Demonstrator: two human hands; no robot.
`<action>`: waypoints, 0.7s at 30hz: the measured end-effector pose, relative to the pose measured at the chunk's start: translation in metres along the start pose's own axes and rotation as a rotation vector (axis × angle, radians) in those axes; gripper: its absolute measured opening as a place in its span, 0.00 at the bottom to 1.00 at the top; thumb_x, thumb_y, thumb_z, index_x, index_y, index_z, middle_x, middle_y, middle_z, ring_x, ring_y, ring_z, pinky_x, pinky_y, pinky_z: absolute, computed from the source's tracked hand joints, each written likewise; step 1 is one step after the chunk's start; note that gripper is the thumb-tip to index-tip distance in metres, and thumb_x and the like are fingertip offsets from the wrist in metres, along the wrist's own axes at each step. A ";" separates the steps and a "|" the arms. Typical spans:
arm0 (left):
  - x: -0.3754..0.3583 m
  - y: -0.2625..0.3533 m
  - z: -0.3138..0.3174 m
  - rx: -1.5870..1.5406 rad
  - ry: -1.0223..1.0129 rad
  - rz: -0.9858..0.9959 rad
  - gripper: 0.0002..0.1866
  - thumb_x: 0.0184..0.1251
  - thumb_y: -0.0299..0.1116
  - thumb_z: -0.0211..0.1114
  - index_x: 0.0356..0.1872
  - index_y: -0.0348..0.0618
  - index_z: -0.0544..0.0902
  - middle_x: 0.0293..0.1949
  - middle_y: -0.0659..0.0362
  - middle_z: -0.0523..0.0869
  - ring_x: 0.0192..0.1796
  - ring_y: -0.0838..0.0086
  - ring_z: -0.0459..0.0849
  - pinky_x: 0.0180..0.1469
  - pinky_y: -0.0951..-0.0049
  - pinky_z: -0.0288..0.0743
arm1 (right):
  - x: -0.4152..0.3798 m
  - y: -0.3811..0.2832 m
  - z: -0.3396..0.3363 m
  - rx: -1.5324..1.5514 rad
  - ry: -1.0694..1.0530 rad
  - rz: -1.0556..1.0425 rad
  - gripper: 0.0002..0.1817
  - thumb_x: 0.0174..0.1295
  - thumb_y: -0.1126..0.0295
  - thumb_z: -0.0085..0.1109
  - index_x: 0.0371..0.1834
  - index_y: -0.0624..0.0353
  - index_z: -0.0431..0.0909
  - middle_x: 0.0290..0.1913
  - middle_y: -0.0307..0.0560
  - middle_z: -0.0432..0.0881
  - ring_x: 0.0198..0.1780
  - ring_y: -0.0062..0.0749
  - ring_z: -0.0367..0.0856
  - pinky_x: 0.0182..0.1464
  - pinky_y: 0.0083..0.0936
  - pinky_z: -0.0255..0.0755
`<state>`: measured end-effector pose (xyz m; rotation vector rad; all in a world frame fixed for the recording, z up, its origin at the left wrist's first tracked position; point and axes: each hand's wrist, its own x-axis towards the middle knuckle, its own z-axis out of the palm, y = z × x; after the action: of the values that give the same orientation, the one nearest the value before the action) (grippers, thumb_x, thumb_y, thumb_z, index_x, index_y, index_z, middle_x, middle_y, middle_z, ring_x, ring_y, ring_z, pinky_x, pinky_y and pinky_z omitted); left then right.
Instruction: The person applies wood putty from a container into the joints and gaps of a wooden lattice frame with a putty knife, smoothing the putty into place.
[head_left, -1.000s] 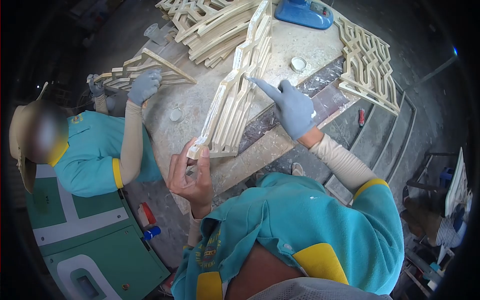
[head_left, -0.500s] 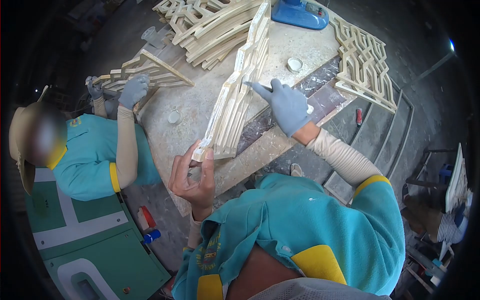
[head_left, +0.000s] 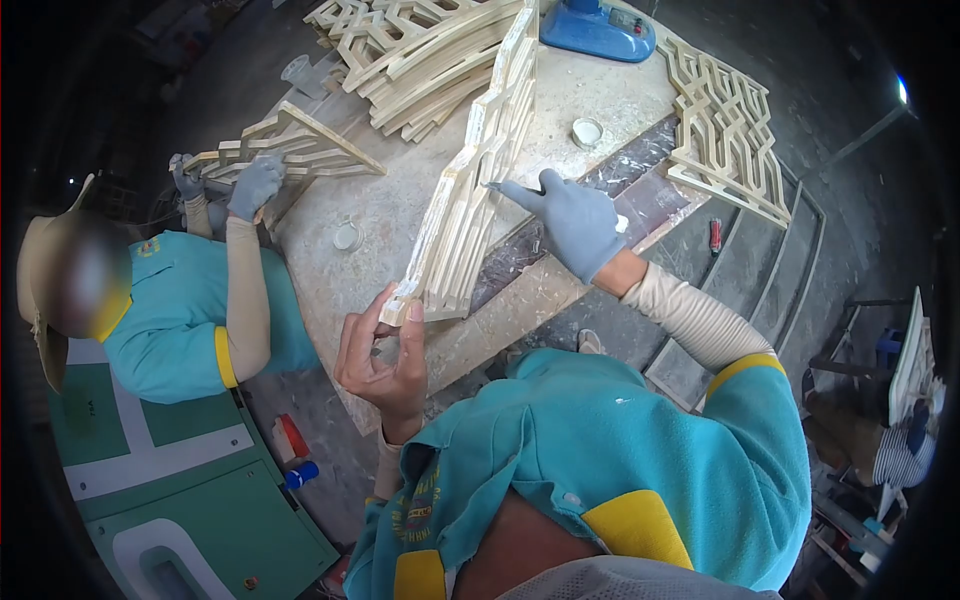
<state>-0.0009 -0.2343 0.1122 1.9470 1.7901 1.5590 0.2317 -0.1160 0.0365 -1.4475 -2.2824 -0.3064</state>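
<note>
A long wooden lattice piece [head_left: 462, 190] with white filler along its edge stands tilted over the worktable [head_left: 400, 200]. My bare left hand [head_left: 385, 360] grips its near end between thumb and fingers. My right hand [head_left: 578, 222], in a grey glove, is closed around a small thin tool whose dark tip [head_left: 493, 186] is at the lattice's right side; most of the tool is hidden by the fingers. A round dish of white paste [head_left: 587, 131] sits beyond my right hand. Another dish [head_left: 347, 236] lies left of the lattice.
At the left, a co-worker [head_left: 190, 300] with gloved hands holds another lattice piece [head_left: 290, 150]. Stacked wooden pieces [head_left: 440, 75] and a blue device [head_left: 600, 32] are at the far side. A lattice panel [head_left: 725, 130] overhangs the right edge. A green cabinet [head_left: 200, 480] stands lower left.
My right hand has moved slightly down and toward me, with the tool tip lower along the lattice. The co-worker's nearer hand has shifted left and slightly down. My left hand keeps its grip.
</note>
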 end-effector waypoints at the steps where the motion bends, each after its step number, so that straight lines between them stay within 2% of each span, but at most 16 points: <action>1: 0.000 0.000 0.000 0.010 -0.006 0.005 0.14 0.60 0.23 0.74 0.48 0.31 0.88 0.34 0.56 0.86 0.34 0.77 0.84 0.37 0.80 0.76 | 0.005 0.001 -0.007 0.053 -0.005 0.023 0.36 0.59 0.75 0.56 0.72 0.26 0.71 0.33 0.44 0.72 0.24 0.35 0.79 0.24 0.32 0.75; 2: 0.000 0.001 -0.001 0.021 -0.015 0.008 0.14 0.60 0.22 0.73 0.47 0.30 0.88 0.34 0.56 0.86 0.34 0.77 0.84 0.37 0.80 0.77 | 0.009 0.002 -0.011 0.108 -0.012 0.047 0.33 0.60 0.73 0.57 0.69 0.29 0.74 0.36 0.43 0.75 0.27 0.35 0.82 0.26 0.32 0.77; 6: 0.002 0.003 -0.001 0.021 -0.027 -0.005 0.13 0.60 0.22 0.73 0.47 0.30 0.88 0.34 0.56 0.85 0.34 0.77 0.84 0.37 0.80 0.77 | 0.017 0.005 -0.003 0.018 -0.063 0.067 0.33 0.59 0.72 0.58 0.69 0.28 0.73 0.36 0.43 0.75 0.28 0.36 0.83 0.27 0.32 0.78; 9: 0.001 -0.001 0.001 0.009 -0.015 0.008 0.13 0.61 0.21 0.72 0.48 0.30 0.88 0.35 0.56 0.85 0.35 0.77 0.84 0.37 0.80 0.77 | 0.009 0.010 0.005 0.093 -0.005 -0.032 0.35 0.61 0.75 0.56 0.70 0.25 0.74 0.31 0.45 0.72 0.23 0.39 0.78 0.25 0.36 0.73; 11: 0.001 -0.002 0.000 0.012 -0.016 -0.015 0.14 0.62 0.21 0.72 0.48 0.29 0.87 0.36 0.55 0.85 0.35 0.77 0.84 0.38 0.79 0.78 | 0.011 0.018 -0.008 0.409 -0.181 0.054 0.25 0.65 0.72 0.57 0.63 0.29 0.82 0.30 0.45 0.79 0.26 0.38 0.82 0.28 0.38 0.75; 12: 0.001 -0.002 -0.001 0.012 -0.014 -0.012 0.14 0.62 0.21 0.72 0.48 0.29 0.87 0.36 0.55 0.85 0.35 0.77 0.84 0.38 0.79 0.78 | 0.014 0.029 -0.010 0.408 -0.178 0.053 0.25 0.65 0.72 0.57 0.63 0.29 0.82 0.30 0.45 0.79 0.26 0.38 0.82 0.28 0.38 0.75; 14: 0.003 -0.003 -0.003 0.024 -0.022 -0.013 0.14 0.62 0.21 0.71 0.49 0.29 0.87 0.37 0.55 0.85 0.36 0.77 0.84 0.38 0.79 0.78 | 0.027 0.068 -0.012 0.736 -0.408 0.395 0.16 0.73 0.65 0.53 0.56 0.34 0.87 0.33 0.44 0.87 0.27 0.35 0.82 0.30 0.33 0.78; 16: 0.002 -0.003 -0.003 0.018 -0.021 -0.028 0.14 0.62 0.21 0.71 0.49 0.29 0.87 0.38 0.55 0.85 0.36 0.77 0.84 0.39 0.79 0.78 | 0.044 0.107 -0.015 0.477 -0.421 0.559 0.14 0.71 0.63 0.56 0.53 0.36 0.89 0.36 0.45 0.90 0.31 0.42 0.86 0.39 0.35 0.81; 18: 0.003 -0.001 -0.001 0.012 -0.024 -0.045 0.14 0.62 0.21 0.71 0.49 0.29 0.87 0.38 0.55 0.85 0.37 0.77 0.84 0.40 0.79 0.78 | 0.044 0.164 0.028 0.191 -0.347 0.473 0.15 0.67 0.61 0.59 0.53 0.45 0.88 0.42 0.50 0.90 0.41 0.49 0.89 0.47 0.40 0.81; 19: 0.004 0.000 0.002 -0.002 0.021 -0.055 0.15 0.59 0.23 0.73 0.48 0.32 0.88 0.34 0.56 0.85 0.33 0.76 0.82 0.37 0.77 0.75 | 0.051 0.171 0.032 0.187 -0.344 0.475 0.15 0.67 0.61 0.59 0.53 0.45 0.88 0.42 0.50 0.90 0.41 0.49 0.89 0.47 0.40 0.81; 20: 0.005 0.001 0.004 -0.015 0.065 -0.066 0.16 0.56 0.24 0.74 0.47 0.34 0.90 0.30 0.57 0.85 0.30 0.75 0.80 0.34 0.76 0.72 | 0.057 0.177 0.036 0.116 -0.449 0.513 0.15 0.65 0.60 0.61 0.51 0.51 0.88 0.45 0.53 0.89 0.45 0.51 0.88 0.50 0.42 0.81; 21: 0.004 0.001 0.004 -0.015 0.063 -0.067 0.16 0.56 0.24 0.74 0.47 0.34 0.90 0.30 0.57 0.85 0.30 0.75 0.80 0.34 0.76 0.72 | 0.061 0.180 0.041 0.046 -0.555 0.550 0.17 0.63 0.60 0.62 0.50 0.56 0.88 0.47 0.56 0.89 0.49 0.53 0.88 0.52 0.44 0.80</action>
<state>0.0015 -0.2290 0.1133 1.8314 1.8412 1.6245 0.3617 0.0274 0.0216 -2.2626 -2.1137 0.3537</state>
